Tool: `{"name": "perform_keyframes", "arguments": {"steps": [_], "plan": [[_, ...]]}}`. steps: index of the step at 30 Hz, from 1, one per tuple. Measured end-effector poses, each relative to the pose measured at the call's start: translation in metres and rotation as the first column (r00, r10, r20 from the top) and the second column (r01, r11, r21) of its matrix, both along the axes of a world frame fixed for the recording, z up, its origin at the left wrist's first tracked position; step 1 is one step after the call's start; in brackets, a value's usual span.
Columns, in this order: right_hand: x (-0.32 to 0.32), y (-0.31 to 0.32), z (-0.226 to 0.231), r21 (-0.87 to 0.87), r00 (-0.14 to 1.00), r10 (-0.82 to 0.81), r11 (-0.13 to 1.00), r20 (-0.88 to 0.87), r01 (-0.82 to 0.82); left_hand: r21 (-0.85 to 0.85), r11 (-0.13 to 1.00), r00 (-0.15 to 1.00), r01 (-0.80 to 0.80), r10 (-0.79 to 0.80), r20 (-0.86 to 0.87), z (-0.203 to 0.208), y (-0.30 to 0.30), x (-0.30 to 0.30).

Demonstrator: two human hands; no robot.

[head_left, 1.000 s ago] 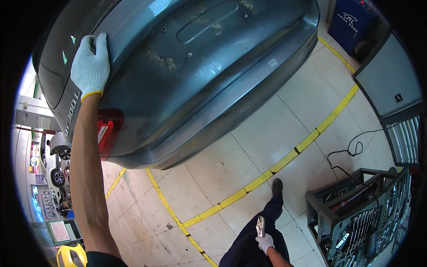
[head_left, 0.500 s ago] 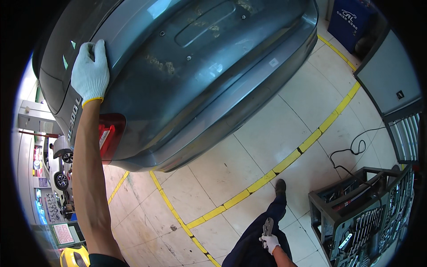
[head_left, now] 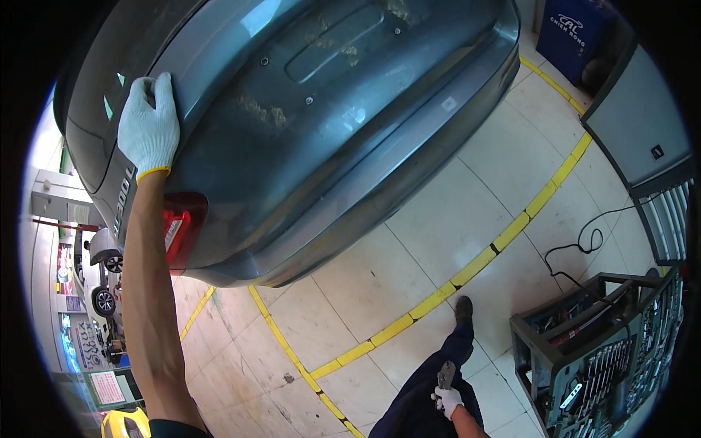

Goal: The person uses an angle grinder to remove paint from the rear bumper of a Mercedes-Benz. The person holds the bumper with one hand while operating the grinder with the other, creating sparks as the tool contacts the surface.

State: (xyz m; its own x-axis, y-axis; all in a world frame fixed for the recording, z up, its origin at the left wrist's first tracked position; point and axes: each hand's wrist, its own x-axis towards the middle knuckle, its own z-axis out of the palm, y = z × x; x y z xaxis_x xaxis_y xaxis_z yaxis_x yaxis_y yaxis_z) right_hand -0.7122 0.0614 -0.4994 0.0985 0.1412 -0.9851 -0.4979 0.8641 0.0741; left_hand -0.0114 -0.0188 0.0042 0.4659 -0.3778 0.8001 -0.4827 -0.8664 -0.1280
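My left hand (head_left: 150,125), in a white knitted glove with a yellow cuff, rests on the upper left side of a grey-blue car's trunk lid (head_left: 241,157). Its thumb stands apart from the other fingers, whose tips are partly hidden, and I see no tool in it. Just below the wrist is the red tail light (head_left: 182,226). Down at my right thigh, away from the car, my gloved right hand (head_left: 448,401) is closed round grey metal pliers (head_left: 446,374), jaws pointing up. Bare screw-like studs and scuffed patches mark the lid.
An open tool case with wrenches (head_left: 606,365) stands on a dark cart (head_left: 555,350) at lower right. A black cable (head_left: 584,248) trails over the tiles. Yellow floor tape (head_left: 467,269) curves past the bumper. A blue cabinet (head_left: 573,36) is at far right, a yellow object (head_left: 124,423) lower left.
The view has shifted slightly. My left hand stays on the trunk lid, and my right hand still holds the pliers, turned a little.
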Motion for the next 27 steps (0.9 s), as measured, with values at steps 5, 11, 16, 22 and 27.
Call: {"name": "perform_keyframes", "arguments": {"steps": [5,11,16,22,27], "plan": [[0.000,-0.001,-0.003,-0.030,1.000,0.028,0.999,0.012,-0.028,-0.008,1.000,1.000,-0.005,0.005,-0.007,0.000,0.000,0.000],[-0.004,0.003,-0.006,-0.036,0.999,0.035,0.999,0.025,-0.034,0.032,0.999,0.996,0.007,-0.010,0.093,-0.001,0.004,0.009],[-0.008,0.002,-0.004,-0.005,1.000,-0.025,1.000,-0.016,0.025,0.034,0.999,0.994,-0.007,0.004,0.105,-0.003,0.004,0.011],[-0.008,0.002,-0.005,-0.032,0.999,-0.034,0.999,-0.005,0.034,0.031,0.999,0.999,0.012,-0.014,0.052,0.000,0.003,0.005],[-0.001,0.003,-0.002,-0.032,0.999,-0.012,0.999,-0.035,0.010,0.011,1.000,0.999,0.028,-0.028,0.024,-0.002,0.001,0.004]]}}
